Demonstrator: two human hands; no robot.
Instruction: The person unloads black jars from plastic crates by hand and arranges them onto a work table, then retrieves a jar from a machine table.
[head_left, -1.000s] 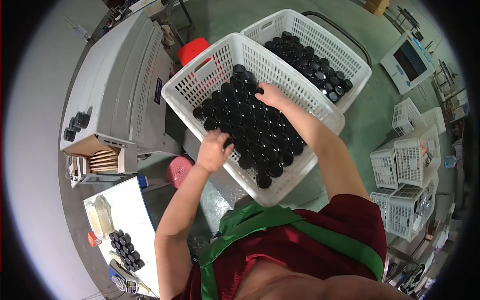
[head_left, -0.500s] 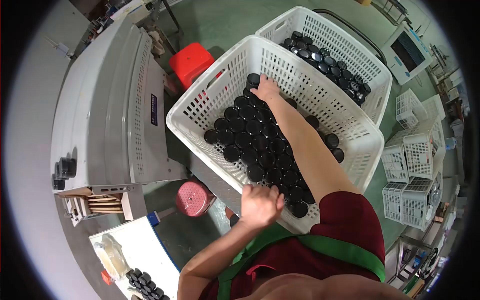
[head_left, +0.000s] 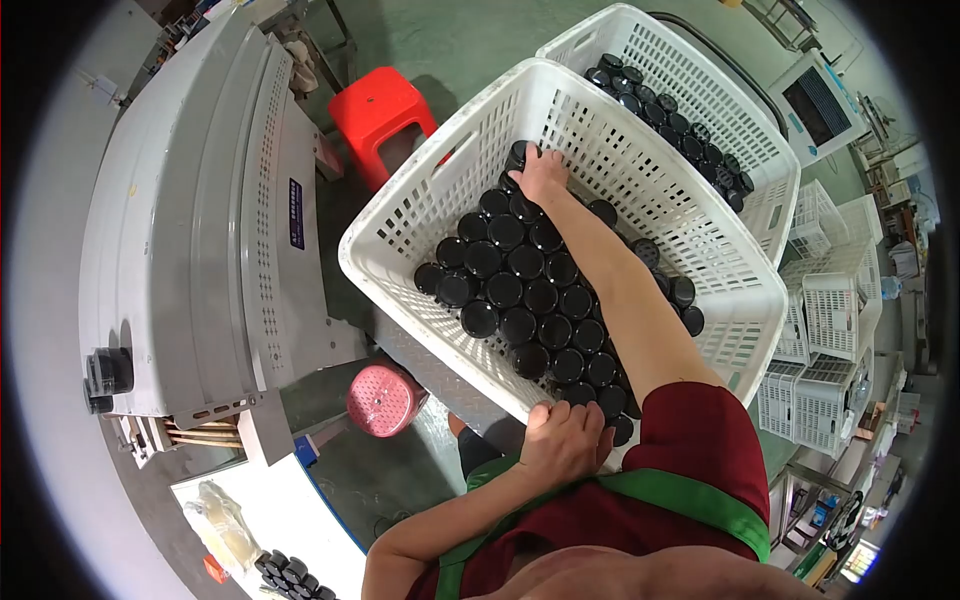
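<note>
My right hand (head_left: 541,176) reaches to the far corner of the near white plastic crate (head_left: 440,330). Its fingers are closed round a black round container (head_left: 519,156), which they partly hide. At the near side of the crate is my left hand (head_left: 566,440), its fingers curled over the rim. Inside the crate, many black round containers (head_left: 525,262) stand packed together with their glossy round faces upward. My right forearm hides some of them, and several more lie to the right of it.
Behind stands a second white crate (head_left: 775,200) with similar black containers. A red stool (head_left: 375,110) and a pink stool (head_left: 383,400) are to the left, beside a large grey machine (head_left: 200,230). More black containers (head_left: 290,575) lie on a white table (head_left: 275,500).
The view has shifted slightly. My left hand has moved right and down along the crate's near rim. My right hand stays at the container in the far corner, which now looks more tilted.
</note>
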